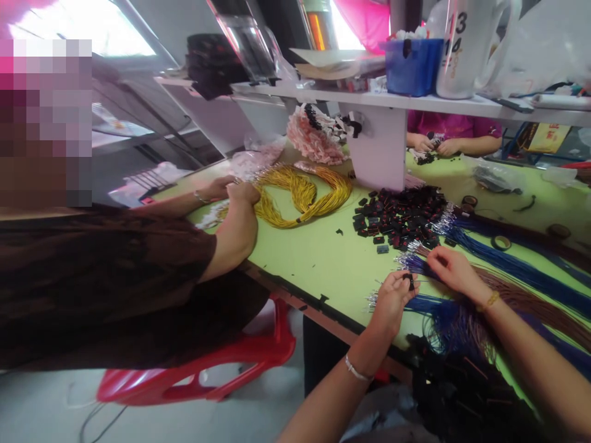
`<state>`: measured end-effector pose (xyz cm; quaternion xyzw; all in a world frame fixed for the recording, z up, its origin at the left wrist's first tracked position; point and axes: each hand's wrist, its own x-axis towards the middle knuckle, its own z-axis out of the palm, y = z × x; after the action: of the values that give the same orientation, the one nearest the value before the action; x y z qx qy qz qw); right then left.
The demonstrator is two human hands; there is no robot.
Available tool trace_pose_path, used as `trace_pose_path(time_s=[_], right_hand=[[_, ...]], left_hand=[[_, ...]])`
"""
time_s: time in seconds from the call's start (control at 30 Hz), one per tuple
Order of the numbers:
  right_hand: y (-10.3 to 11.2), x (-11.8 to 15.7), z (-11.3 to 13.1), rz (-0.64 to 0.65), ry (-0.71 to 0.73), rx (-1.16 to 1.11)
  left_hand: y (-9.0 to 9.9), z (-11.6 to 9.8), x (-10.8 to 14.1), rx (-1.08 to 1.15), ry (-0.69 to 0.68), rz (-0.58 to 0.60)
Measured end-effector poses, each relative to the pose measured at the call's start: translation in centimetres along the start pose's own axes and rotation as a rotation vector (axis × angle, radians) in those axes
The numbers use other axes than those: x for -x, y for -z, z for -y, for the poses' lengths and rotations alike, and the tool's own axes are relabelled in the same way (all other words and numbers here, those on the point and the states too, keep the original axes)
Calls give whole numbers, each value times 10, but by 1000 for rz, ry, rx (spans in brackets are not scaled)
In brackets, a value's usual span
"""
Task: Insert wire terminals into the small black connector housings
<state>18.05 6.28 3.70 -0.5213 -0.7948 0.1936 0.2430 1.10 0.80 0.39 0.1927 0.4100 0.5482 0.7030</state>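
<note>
My left hand [392, 303] is closed on a small black connector housing [409, 282], held between thumb and fingers above the green table. A thin wire seems to run from the housing to the right. My right hand [455, 271] is beside it, fingers pinched over a bundle of purple and brown wires [418, 263] with silvery terminal ends; what its fingertips hold is too small to make out. Under the left hand lies a blue wire bundle [422, 303]. Just beyond both hands spreads a heap of black connector housings [401, 212].
Further blue wires [508, 252] and a roll of tape [501, 242] lie to the right. A co-worker on the left handles yellow wire bundles [295, 197]. Across the table sits another person in a purple shirt [462, 125]. A shelf [323, 92] carries a blue bin [410, 67]. Black assemblies [466, 387] lie near my lap.
</note>
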Motion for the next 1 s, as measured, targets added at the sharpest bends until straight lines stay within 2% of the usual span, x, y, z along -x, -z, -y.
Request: trace_pose_path(time_s=[0.07, 0.1, 0.27, 0.37, 0.47, 0.57, 0.67, 0.73, 0.83, 0.9, 1.0], right_hand=[[9, -7, -19, -43, -167, 240], [11, -10, -27, -17, -195, 300], [8, -13, -44, 68, -151, 329], [11, -12, -44, 66, -151, 394], [16, -15, -45, 65, -209, 436], [17, -24, -45, 92, -224, 285], [11, -35, -39, 116, -134, 95], [9, -43, -34, 134, -111, 96], [11, -52, -27, 86, -247, 306], [17, -56, -24, 33, -299, 344], [24, -58, -15, -34, -195, 179]], left_hand=[[2, 1, -4, -2, 19, -8], [3, 2, -5, -4, 30, -12], [8, 1, -6, 0, 57, 9], [9, 1, -5, 15, 58, 10], [10, 3, -5, 24, 56, 15], [10, 4, -4, 27, 48, 25], [10, 5, -3, 28, 40, 34], [10, 4, -3, 25, 36, 35], [10, 4, -2, 16, 27, 37], [10, 5, -2, 11, 25, 42], [11, 6, -2, 13, 21, 42]])
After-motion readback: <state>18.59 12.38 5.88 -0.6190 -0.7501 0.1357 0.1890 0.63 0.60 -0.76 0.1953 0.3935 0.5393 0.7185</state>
